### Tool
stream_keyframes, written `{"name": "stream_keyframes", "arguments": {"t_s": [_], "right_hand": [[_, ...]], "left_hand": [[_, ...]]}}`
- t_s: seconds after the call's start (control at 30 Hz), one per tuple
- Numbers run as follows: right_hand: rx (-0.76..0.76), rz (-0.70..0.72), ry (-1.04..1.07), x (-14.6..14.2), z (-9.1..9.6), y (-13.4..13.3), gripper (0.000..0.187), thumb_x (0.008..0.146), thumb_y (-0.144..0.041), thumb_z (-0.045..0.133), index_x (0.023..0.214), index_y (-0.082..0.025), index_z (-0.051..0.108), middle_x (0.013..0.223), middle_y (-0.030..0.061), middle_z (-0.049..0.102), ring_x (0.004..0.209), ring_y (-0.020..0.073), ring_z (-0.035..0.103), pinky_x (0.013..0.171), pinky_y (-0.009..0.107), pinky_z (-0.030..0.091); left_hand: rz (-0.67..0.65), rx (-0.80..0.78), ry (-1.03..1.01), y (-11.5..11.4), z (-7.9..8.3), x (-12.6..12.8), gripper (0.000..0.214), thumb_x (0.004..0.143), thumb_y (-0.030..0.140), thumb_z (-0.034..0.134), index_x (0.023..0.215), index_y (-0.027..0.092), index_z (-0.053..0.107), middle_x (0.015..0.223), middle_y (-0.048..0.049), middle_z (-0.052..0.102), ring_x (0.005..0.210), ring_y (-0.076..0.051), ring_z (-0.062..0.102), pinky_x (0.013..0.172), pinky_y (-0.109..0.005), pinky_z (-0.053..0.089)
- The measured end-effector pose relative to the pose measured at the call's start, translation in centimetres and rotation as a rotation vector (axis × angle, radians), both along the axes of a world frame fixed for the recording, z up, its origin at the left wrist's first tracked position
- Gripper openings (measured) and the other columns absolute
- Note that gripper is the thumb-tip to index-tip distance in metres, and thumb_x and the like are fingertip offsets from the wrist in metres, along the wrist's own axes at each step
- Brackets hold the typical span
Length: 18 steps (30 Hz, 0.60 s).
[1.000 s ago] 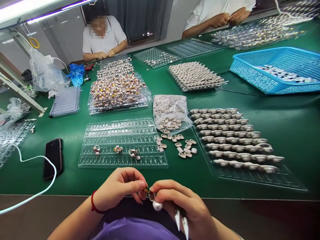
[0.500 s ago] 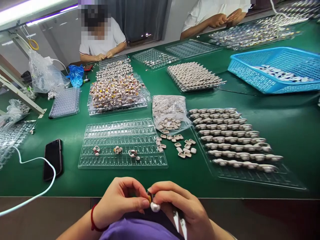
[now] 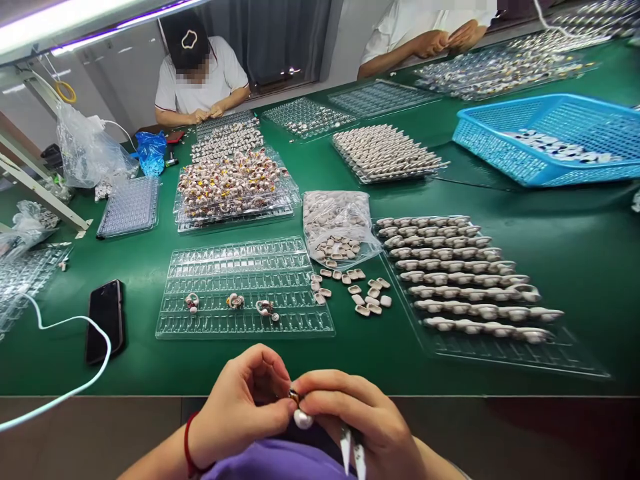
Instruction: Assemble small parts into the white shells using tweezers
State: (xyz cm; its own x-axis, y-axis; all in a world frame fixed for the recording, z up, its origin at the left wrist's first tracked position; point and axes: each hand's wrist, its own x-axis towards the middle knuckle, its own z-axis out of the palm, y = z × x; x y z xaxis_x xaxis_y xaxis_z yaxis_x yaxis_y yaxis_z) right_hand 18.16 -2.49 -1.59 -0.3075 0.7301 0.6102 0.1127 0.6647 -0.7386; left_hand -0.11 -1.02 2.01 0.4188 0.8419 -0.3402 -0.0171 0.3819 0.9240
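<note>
At the table's front edge, my left hand [image 3: 250,410] pinches a small earphone part [image 3: 303,419] with a white rounded end and a dark and gold-coloured bit. My right hand [image 3: 363,413] grips the same part from the other side with thumb and fingers. Metal tweezers [image 3: 353,453] are tucked in my right palm, their tips pointing down. Fingers cover much of the part. Beyond my hands lies a clear plastic tray [image 3: 200,325] bearing three similar pieces with wires. Loose beige shell caps [image 3: 369,305] lie to its right, beside a plastic bag [image 3: 333,212] of them.
A tray of beige earphone pieces [image 3: 465,277] stands at right, a blue basket [image 3: 530,170] behind it. Stacked trays of wired parts [image 3: 230,183] sit at the back left. A phone [image 3: 105,320] and white cable [image 3: 75,407] are at left. Two people work across the table.
My hands have shifted slightly left with the earphone part between them, and the fingers have turned it a little. The trays and loose caps stay where they were.
</note>
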Motion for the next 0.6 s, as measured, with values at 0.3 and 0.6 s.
{"name": "stream_keyframes", "arguments": {"t_s": [0.3,0.6], "right_hand": [[-0.320,-0.091,-0.199,0.9,0.3,0.1,0.029,0.089,-0.021,0.061,0.116,-0.024,0.049,0.097,0.0043,0.055,0.061,0.0122,0.056,0.053,0.022,0.053],[-0.170,-0.152,-0.266,0.5,1.0,-0.7,0.022,0.098,-0.013,0.044,0.116,-0.022,0.053,0.093,0.0051,0.063,0.079,0.0171,0.064,0.069,0.026,0.054]], "left_hand": [[0.148,0.027,0.003,0.3,-1.0,-0.4,0.007,0.068,0.015,0.074,0.075,0.014,0.071,0.063,0.0020,0.059,0.058,-0.008,0.050,0.056,-0.018,0.039],[0.317,-0.071,-0.197,0.4,-2.5,-0.8,0.016,0.062,0.015,0.087,0.069,0.015,0.073,0.076,-0.0030,0.075,0.069,-0.012,0.064,0.064,-0.019,0.049]]}}
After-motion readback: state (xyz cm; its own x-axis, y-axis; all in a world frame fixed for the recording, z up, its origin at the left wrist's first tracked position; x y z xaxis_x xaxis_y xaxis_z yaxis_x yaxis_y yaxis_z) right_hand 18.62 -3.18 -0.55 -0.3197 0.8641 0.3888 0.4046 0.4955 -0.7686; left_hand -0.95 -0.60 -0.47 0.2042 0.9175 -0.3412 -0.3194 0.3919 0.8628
